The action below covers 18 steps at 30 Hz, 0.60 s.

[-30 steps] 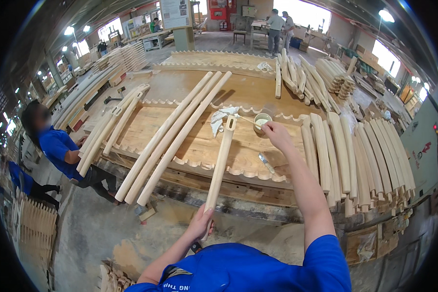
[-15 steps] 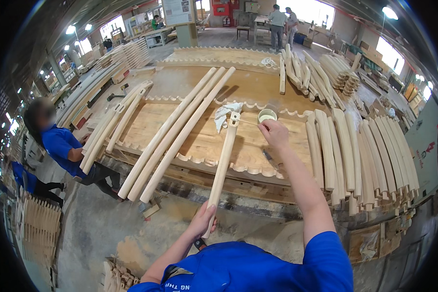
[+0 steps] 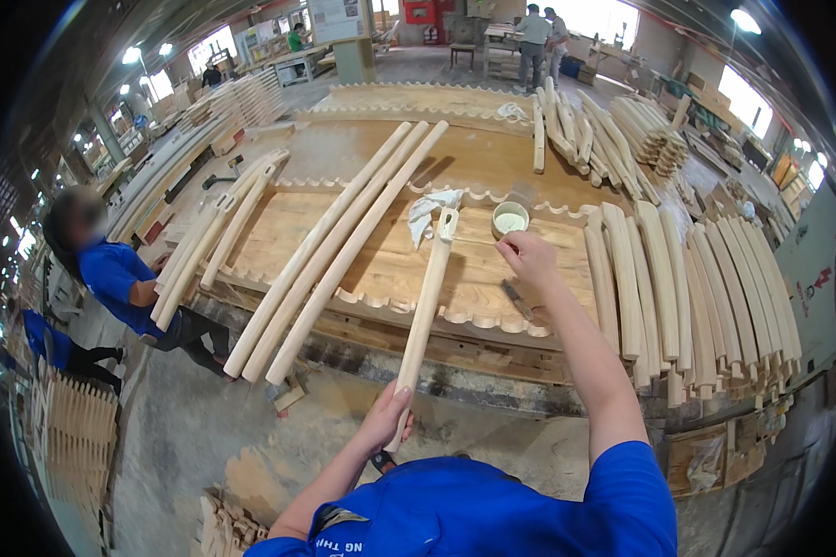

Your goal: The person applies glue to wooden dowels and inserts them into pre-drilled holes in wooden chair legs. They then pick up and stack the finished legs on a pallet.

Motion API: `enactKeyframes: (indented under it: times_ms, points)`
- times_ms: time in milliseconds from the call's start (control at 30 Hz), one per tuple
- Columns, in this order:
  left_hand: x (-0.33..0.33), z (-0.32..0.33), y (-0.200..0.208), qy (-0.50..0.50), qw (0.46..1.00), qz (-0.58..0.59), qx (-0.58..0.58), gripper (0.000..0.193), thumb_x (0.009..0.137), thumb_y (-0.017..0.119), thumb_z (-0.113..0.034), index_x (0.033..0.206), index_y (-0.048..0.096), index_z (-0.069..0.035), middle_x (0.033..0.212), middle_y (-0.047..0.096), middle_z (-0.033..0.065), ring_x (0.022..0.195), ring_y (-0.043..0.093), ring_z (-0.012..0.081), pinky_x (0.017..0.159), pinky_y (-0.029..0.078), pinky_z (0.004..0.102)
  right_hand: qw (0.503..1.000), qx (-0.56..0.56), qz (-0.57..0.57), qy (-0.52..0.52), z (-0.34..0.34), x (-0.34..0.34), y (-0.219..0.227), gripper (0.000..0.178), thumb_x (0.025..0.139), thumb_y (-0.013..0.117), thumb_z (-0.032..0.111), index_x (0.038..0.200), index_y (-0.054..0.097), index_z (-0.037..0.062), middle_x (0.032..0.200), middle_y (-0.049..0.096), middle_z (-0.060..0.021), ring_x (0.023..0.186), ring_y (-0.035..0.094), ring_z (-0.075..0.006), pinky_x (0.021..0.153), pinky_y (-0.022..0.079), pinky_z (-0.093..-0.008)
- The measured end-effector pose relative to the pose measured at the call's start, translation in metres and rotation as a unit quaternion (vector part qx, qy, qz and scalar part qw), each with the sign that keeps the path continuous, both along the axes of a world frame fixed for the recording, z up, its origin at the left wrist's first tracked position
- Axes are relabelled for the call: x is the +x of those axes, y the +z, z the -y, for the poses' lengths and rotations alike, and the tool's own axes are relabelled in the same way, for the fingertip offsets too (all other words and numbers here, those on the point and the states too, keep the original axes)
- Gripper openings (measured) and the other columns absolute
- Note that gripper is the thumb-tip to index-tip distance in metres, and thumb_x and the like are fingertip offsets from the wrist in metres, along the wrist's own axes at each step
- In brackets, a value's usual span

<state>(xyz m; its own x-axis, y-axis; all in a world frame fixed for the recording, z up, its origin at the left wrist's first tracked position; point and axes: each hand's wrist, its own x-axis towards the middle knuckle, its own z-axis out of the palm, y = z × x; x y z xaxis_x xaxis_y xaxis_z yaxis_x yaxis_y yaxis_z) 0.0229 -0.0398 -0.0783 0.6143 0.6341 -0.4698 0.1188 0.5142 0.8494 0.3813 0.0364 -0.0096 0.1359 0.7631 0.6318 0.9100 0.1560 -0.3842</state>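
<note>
My left hand (image 3: 387, 416) is wrapped round the near end of a pale wooden leg (image 3: 424, 320), which slopes away from me over the workbench's front edge. At its far end is a long slot with rounded ends. My right hand (image 3: 529, 258) pinches a thin stick (image 3: 474, 242), whose tip meets the leg just below that slot; its tip's shape is too small to tell. Just beyond my right hand stands a round cup (image 3: 509, 225) of pale paste or liquid. A crumpled white rag (image 3: 427, 213) lies behind the slotted end.
A dark-handled tool (image 3: 516, 299) lies on the workbench (image 3: 372, 295), among scalloped wooden rails. Three long wooden poles (image 3: 344, 251) lie slantwise to the left. Many curved wooden pieces (image 3: 664, 278) crowd the right side. A co-worker in blue (image 3: 121, 274) stands at the left.
The leg has rolled in my left hand, so a long slot now faces up instead of the side with small holes. My right hand has come slightly nearer, its stick lower on the leg.
</note>
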Motion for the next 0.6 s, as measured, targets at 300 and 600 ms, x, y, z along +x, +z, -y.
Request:
enactKeyframes:
  times_ms: [300, 600]
  points:
    - [0.009, 0.001, -0.003, -0.022, 1.000, 0.009, 0.006, 0.040, 0.097, 0.038, -0.041, 0.126, 0.034, -0.014, 0.065, 0.046, 0.0058, 0.045, 0.046, 0.0135, 0.041, 0.040, 0.0256, 0.993, -0.072, 0.011, -0.089, -0.008, 0.006, 0.012, 0.025, 0.085, 0.056, 0.034, 0.081, 0.062, 0.0102, 0.076, 0.063, -0.0094, 0.072, 0.061, -0.0303, 0.063, 0.047, -0.0409]
    - [0.004, 0.002, 0.004, -0.038, 0.994, -0.006, 0.105, 0.062, 0.096, 0.043, -0.030, 0.146, 0.008, -0.017, 0.067, 0.048, 0.0053, 0.046, 0.048, 0.0131, 0.042, 0.044, 0.0276, 0.904, -0.120, 0.410, -0.018, -0.021, -0.027, 0.120, 0.009, 0.077, 0.059, 0.019, 0.074, 0.064, 0.0127, 0.070, 0.063, -0.0065, 0.074, 0.063, -0.0246, 0.060, 0.047, -0.0383]
